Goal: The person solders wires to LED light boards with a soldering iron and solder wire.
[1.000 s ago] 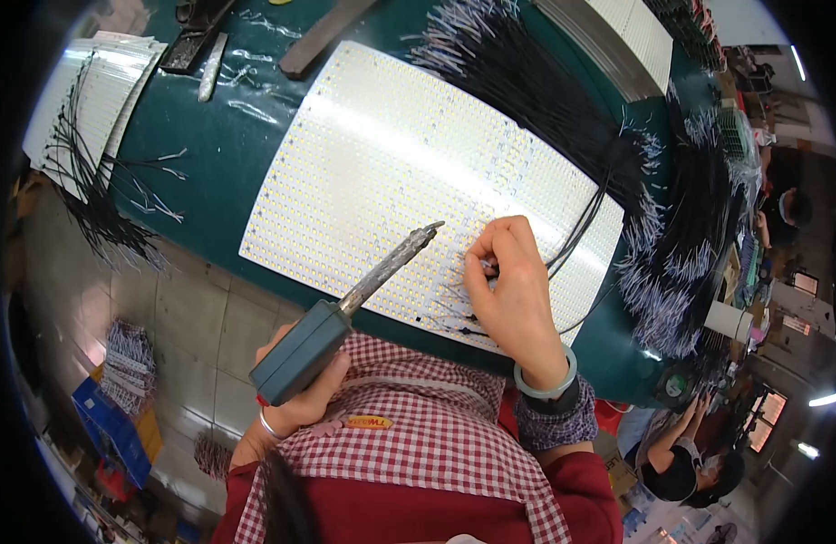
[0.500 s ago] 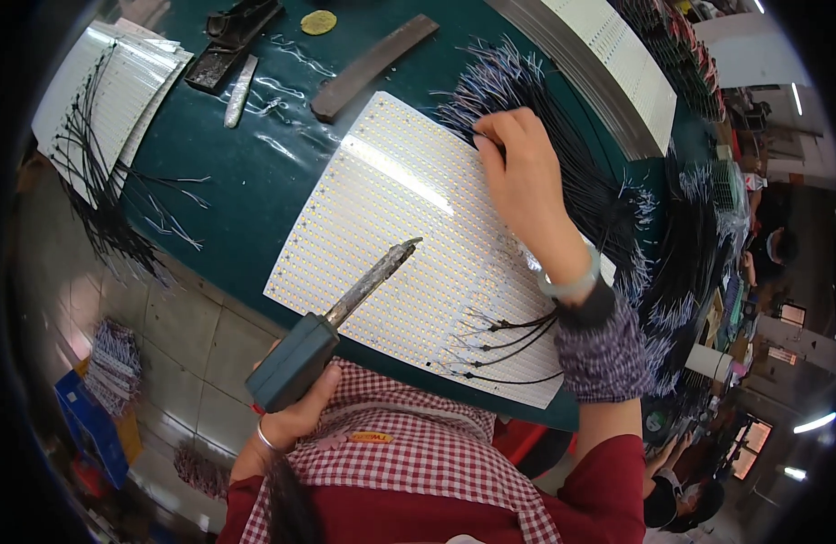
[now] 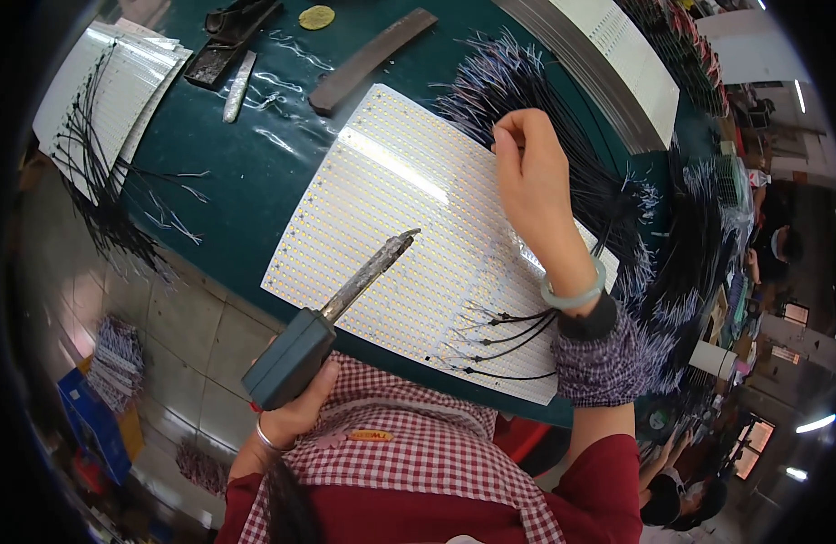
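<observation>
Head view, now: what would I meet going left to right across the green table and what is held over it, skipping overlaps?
Left stack of white panels → soldering iron → right hand → far-right bundle of black wires.

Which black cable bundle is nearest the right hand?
The bundle along the far edge of the white panel; in view the right hand overlaps it. Other bundles lie farther right; a smaller bundle sits far left, partly on stacked panels.

The person's two hands (image 3: 537, 186); one soldering iron (image 3: 291, 358); one white board (image 3: 363, 190) along the desk's (image 3: 232, 208) near edge, bearing at least three wires (image 3: 525, 320); toward the far edge, one yellow disc (image 3: 316, 17), one dark bar (image 3: 371, 62).
</observation>
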Demonstrator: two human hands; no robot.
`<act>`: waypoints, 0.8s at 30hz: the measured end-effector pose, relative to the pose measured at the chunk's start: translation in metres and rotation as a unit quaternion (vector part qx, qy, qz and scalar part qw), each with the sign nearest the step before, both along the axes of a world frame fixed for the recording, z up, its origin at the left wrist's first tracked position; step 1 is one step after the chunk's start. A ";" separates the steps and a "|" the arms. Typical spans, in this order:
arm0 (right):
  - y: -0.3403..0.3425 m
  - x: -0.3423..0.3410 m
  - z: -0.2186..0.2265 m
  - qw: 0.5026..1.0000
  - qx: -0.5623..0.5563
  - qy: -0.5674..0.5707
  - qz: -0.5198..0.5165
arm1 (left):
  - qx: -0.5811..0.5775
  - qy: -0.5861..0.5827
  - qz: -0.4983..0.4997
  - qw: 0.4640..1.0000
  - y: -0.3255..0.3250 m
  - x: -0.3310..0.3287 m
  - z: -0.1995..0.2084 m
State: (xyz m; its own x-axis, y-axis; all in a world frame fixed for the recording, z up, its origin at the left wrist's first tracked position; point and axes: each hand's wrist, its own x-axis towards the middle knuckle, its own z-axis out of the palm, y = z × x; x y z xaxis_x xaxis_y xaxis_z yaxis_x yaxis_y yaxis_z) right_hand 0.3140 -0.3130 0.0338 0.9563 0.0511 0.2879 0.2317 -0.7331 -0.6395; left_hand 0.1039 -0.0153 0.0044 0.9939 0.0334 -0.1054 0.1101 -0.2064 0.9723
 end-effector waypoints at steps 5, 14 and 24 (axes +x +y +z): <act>-0.005 -0.067 0.032 0.992 0.083 0.094 -0.012 | 0.004 -0.025 -0.024 0.999 -0.005 0.000 -0.001; -0.010 -0.137 0.027 0.977 0.116 0.177 -0.031 | 0.018 -0.054 -0.111 0.992 -0.013 -0.001 -0.002; -0.008 -0.156 0.010 0.978 0.101 0.168 -0.069 | 0.066 -0.018 -0.160 0.985 -0.016 -0.005 0.002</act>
State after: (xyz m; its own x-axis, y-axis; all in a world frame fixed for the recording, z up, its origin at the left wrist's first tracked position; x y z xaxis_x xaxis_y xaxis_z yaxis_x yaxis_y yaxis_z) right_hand 0.1581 -0.3209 0.0436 0.9925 -0.1101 -0.0535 -0.1088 -0.5931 -0.7977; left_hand 0.0994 -0.0312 0.0059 0.9586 -0.2718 -0.0854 -0.0158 -0.3501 0.9366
